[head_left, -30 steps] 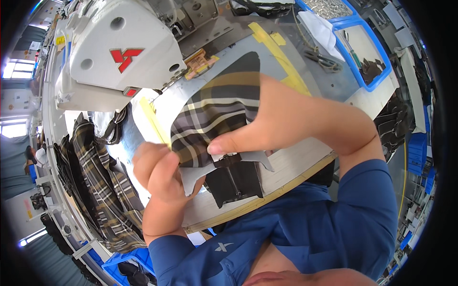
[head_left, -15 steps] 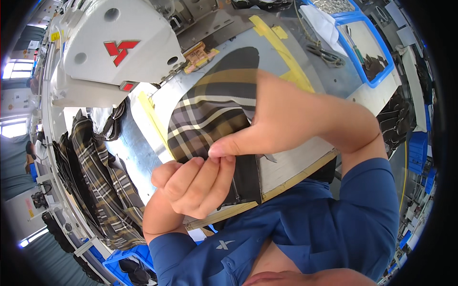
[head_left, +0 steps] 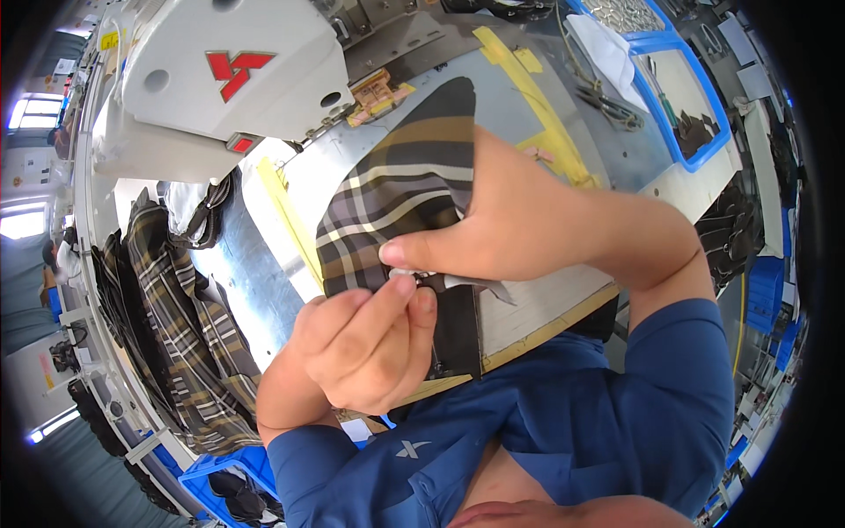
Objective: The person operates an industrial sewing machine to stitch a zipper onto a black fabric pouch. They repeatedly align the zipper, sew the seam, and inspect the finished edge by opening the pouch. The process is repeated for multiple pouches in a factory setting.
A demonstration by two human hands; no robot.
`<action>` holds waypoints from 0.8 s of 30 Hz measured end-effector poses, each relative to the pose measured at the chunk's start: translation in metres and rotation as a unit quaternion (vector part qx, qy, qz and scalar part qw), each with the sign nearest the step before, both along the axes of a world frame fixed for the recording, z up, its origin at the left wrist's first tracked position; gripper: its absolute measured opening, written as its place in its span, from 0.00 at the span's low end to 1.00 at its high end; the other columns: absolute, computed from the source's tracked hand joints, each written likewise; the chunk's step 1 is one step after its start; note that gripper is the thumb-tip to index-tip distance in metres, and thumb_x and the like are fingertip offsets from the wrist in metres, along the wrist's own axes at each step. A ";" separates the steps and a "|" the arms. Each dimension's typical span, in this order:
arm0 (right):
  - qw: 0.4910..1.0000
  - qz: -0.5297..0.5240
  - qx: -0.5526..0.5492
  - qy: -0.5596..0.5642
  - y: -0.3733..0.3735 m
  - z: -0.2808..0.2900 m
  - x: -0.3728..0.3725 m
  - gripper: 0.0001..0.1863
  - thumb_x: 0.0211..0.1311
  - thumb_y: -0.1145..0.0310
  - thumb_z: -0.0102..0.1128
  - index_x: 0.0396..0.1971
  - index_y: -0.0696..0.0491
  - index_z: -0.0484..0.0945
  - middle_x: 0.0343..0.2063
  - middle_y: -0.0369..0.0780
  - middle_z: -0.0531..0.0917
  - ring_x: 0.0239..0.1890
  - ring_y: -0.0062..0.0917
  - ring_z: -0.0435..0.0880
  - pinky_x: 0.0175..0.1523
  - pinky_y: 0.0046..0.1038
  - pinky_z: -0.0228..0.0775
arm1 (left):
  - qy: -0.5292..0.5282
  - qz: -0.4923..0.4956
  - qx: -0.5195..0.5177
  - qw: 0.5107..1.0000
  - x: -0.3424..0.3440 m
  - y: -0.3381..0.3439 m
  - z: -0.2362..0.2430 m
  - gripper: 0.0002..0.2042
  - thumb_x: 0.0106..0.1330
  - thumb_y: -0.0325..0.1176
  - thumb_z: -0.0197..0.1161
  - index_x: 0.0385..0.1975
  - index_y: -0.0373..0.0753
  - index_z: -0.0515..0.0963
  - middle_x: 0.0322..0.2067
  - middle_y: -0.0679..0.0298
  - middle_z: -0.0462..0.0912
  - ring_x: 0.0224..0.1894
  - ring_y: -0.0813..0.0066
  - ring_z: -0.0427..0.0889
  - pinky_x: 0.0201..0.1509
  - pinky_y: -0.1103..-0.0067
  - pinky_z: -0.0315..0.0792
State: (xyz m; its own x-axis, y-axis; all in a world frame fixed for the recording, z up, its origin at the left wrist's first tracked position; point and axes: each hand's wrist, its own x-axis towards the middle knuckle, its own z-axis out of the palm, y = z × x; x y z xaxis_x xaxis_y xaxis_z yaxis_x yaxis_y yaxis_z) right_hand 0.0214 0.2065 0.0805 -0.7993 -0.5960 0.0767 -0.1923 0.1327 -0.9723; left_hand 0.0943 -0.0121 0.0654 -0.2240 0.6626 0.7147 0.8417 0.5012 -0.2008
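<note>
Plaid fabric piece (head_left: 378, 198), dark at its pointed far end, is held over the near part of the surface (head_left: 550, 308), in front of a white sewing machine (head_left: 238, 84). The right hand (head_left: 510, 216) grips it from the right side: the thumb presses flat on the plaid face near its lower edge, while the other fingers are hidden behind the cloth. The left hand (head_left: 365, 348) is at that lower edge, its fingers curled and drawn close together, the tips meeting beside a small pale bit just below the right thumb. Whether they pinch that bit or only touch it, I cannot tell. A black strip (head_left: 456, 330) hangs below the edge, partly covered by the left hand. More plaid cloth (head_left: 189, 326) lies to the left.
</note>
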 end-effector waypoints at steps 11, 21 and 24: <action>0.998 0.039 -0.052 0.012 0.022 0.030 0.003 0.34 0.58 0.78 0.73 0.66 0.53 0.75 0.31 0.38 0.87 0.35 0.24 0.87 0.43 0.29 0.77 | -0.117 0.062 0.052 0.990 0.006 -0.013 0.019 0.09 0.60 0.13 0.69 0.38 0.29 0.82 0.40 0.49 0.86 0.40 0.56 0.86 0.38 0.67 0.80; 0.857 -0.049 0.024 0.512 0.013 0.016 0.002 0.13 0.44 0.73 0.74 0.33 0.56 0.85 0.36 0.40 0.86 0.33 0.32 0.84 0.36 0.32 0.74 | -0.169 0.002 0.049 0.984 0.013 -0.009 0.026 0.11 0.57 0.14 0.70 0.39 0.32 0.81 0.37 0.56 0.83 0.41 0.59 0.87 0.40 0.69 0.80; 0.819 0.016 0.012 0.573 0.013 0.017 0.001 0.11 0.46 0.72 0.72 0.32 0.57 0.85 0.36 0.41 0.86 0.36 0.33 0.84 0.37 0.34 0.74 | -0.147 -0.035 0.064 0.986 0.010 -0.007 0.020 0.11 0.56 0.15 0.70 0.36 0.36 0.83 0.36 0.63 0.78 0.42 0.61 0.87 0.41 0.71 0.79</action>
State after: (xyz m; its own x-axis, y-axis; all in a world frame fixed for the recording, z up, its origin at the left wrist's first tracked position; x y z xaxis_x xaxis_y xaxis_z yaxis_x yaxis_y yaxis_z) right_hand 0.0227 0.2195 0.0975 -0.1938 -0.6275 0.7541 -0.9810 0.1252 -0.1479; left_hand 0.1047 -0.0193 0.0855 -0.3912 0.5920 0.7047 0.8873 0.4458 0.1181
